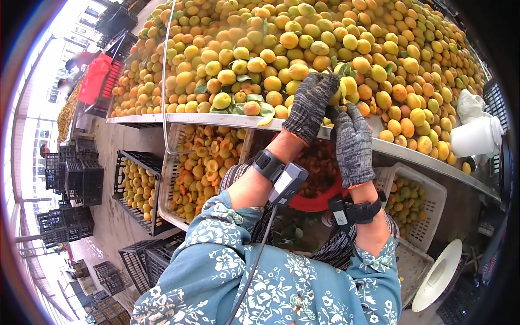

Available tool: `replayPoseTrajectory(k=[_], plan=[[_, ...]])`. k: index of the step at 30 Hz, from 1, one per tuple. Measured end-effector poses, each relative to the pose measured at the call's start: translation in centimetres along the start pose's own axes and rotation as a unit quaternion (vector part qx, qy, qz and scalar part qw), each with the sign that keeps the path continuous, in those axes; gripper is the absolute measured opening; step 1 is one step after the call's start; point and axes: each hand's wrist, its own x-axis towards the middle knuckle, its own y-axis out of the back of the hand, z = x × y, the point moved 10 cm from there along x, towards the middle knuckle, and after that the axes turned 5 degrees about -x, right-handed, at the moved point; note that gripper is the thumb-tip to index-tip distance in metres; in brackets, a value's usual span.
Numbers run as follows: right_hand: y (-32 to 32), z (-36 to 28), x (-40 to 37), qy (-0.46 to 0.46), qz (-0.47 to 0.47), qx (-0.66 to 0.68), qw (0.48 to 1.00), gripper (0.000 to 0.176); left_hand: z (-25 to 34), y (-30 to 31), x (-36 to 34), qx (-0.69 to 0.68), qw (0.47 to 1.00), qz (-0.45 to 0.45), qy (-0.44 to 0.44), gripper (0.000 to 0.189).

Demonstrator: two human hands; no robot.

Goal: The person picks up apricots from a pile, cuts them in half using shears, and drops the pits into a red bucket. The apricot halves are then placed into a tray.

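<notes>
Both my hands wear grey knitted gloves and meet at the front edge of a metal table [398, 151] heaped with yellow-orange fruit [290, 39]. My left hand [311, 105] is closed, its fingers bent around a yellow-green fruit [336, 97] that shows between the two hands. Just below and to the right, my right hand [352, 138] has its fingertips pressed together against the same fruit; anything else in them is hidden. Green leaves [342, 69] lie right behind my fingertips. Under my hands stands a red basin [311, 203] with dark reddish pieces in it.
A light crate [168, 187] of halved fruit and a black crate [154, 168] of whole fruit stand at left. Another light crate [436, 200] stands at right, near a white bucket [476, 136] and a pale hat [440, 275]. A thin metal rod [164, 70] rises by the table.
</notes>
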Motion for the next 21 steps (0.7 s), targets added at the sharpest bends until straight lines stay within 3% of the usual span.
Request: replayPoseTrajectory(k=[4,5,6,7,8,9,10,11,13,14,16,17,19,20,21], plan=[[0.6,-1.8,0.1,0.049,0.012,-0.027,0.998,0.031,-2.0,-0.1,-0.6,-0.112,0.990,0.043,0.077,0.020],[0.6,-0.6,0.6,-0.106,-0.045,0.042,0.993,0.032,-3.2,0.4,-0.1,-0.067,0.991,0.041,0.109,0.021],[-0.2,1.0,-0.2,-0.256,-0.101,0.109,0.955,0.033,-4.2,0.7,0.2,-0.021,0.989,0.039,0.140,0.021],[-0.2,1.2,-0.3,-0.256,-0.100,0.109,0.955,0.033,-4.7,0.2,-0.1,-0.021,0.989,0.038,0.140,0.021],[-0.2,1.2,-0.2,-0.250,-0.098,0.110,0.957,0.035,-6.1,0.1,-1.0,-0.109,0.973,0.088,0.185,0.021],[-0.3,1.3,-0.2,-0.244,-0.096,0.112,0.958,0.036,-7.8,0.0,-2.1,-0.195,0.944,0.138,0.227,0.022],[-0.8,1.8,-0.5,-0.270,-0.102,0.153,0.945,0.037,-8.7,-1.9,-3.1,-0.436,0.787,0.153,0.409,0.024],[-0.7,1.8,-0.5,-0.271,-0.102,0.153,0.945,0.037,-8.2,-1.4,-2.7,-0.436,0.787,0.153,0.409,0.024],[-0.8,1.6,-0.7,-0.284,-0.097,0.220,0.928,0.037,-8.0,-3.4,-4.1,-0.526,0.660,0.139,0.519,0.027],[-1.0,1.9,-1.0,-0.285,-0.096,0.220,0.928,0.037,-7.4,-3.4,-4.0,-0.525,0.660,0.137,0.520,0.027],[-0.5,0.7,-0.3,-0.170,-0.040,0.216,0.961,0.038,-6.0,-4.8,-4.4,-0.585,0.582,0.131,0.549,0.032],[-0.7,0.7,-0.3,-0.171,-0.041,0.216,0.961,0.038,-6.3,-5.1,-4.6,-0.585,0.582,0.131,0.549,0.032],[-0.9,1.3,-0.5,-0.207,-0.014,0.266,0.942,0.040,-6.9,-4.4,-3.7,-0.546,0.653,0.137,0.506,0.036],[-1.0,1.3,-0.3,-0.208,-0.013,0.264,0.942,0.040,-6.4,-4.4,-3.6,-0.547,0.652,0.136,0.507,0.036],[-2.3,2.5,-0.9,-0.289,-0.022,0.357,0.888,0.041,-5.8,-4.9,-4.3,-0.536,0.639,0.118,0.539,0.037]])
